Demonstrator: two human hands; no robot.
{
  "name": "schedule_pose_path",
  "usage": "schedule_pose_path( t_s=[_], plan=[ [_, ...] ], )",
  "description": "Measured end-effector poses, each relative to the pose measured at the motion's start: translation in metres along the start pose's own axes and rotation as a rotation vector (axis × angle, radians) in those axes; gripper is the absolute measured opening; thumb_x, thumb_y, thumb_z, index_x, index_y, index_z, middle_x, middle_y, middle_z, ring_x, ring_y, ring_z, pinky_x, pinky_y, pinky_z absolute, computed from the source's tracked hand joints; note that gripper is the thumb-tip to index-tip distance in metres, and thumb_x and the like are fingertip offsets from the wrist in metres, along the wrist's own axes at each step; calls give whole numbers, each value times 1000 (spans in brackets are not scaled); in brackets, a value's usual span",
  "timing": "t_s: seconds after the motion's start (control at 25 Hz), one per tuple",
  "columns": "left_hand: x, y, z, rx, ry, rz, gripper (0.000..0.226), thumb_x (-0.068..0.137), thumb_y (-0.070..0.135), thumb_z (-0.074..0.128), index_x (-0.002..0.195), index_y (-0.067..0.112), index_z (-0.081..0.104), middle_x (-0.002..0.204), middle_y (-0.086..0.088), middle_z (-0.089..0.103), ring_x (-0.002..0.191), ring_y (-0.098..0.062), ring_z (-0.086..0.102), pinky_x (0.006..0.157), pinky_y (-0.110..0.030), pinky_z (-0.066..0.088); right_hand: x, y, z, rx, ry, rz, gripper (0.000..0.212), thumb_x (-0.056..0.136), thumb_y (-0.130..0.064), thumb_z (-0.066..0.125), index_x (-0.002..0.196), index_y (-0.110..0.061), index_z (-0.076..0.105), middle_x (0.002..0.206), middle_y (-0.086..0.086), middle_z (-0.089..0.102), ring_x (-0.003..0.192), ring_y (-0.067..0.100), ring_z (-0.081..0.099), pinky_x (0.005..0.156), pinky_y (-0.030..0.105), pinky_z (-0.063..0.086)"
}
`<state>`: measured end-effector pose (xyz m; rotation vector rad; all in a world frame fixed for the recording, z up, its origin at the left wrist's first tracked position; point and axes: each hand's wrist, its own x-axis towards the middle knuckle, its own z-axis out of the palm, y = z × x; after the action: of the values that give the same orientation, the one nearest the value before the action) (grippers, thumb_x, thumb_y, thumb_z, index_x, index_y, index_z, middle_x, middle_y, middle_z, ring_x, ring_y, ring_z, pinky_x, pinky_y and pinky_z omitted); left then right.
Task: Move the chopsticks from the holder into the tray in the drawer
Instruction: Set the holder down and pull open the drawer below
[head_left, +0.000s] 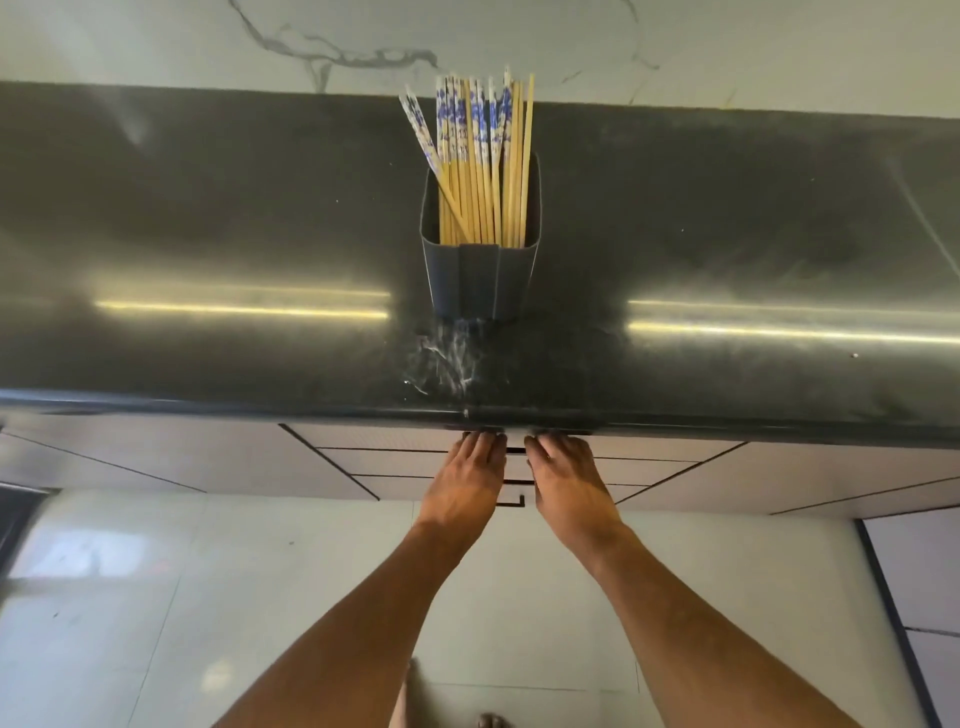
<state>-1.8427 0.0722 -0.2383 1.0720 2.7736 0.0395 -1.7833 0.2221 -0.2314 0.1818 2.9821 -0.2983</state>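
Note:
A dark grey holder stands on the black countertop, straight ahead of me. Several bamboo chopsticks stand upright in it, many with blue-and-white tops. One leans out to the left. Below the counter's front edge, the top drawer is closed, so the tray inside is hidden. My left hand and my right hand lie side by side against the drawer front. Their fingers hook over the dark handle at its top, and the fingertips are hidden under the counter's lip.
Two more drawers with dark handles sit below the top one, with cabinet doors on both sides. A white marbled wall rises behind the counter. The floor is pale glossy tile. My bare feet show at the bottom edge.

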Motion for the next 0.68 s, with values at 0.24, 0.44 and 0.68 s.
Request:
schedule_pose_path(
  t_s=[0.24,0.44,0.68],
  plan=[
    [21,7,21,41,45,-62,61,93,8,65,150,13,41,153,-6,46,149,-25,33,127,-47,0,26,-7,18,-100,-21,106,54,92,-20,74,141,-22,54,147,1,57,143,29,43,123,45,21],
    [16,19,19,-56,43,-135,61,92,8,67,148,17,43,149,-2,51,147,-22,37,127,-44,9,18,-11,19,-73,-35,137,55,91,-22,76,142,-22,54,148,2,56,144,30,40,124,42,24],
    [-38,41,24,-192,122,-175,49,92,17,72,139,18,57,137,0,63,138,-24,48,127,-40,12,-38,-18,26,19,10,66,38,91,-19,75,128,-15,65,127,4,69,126,28,54,116,42,40]
  ],
)
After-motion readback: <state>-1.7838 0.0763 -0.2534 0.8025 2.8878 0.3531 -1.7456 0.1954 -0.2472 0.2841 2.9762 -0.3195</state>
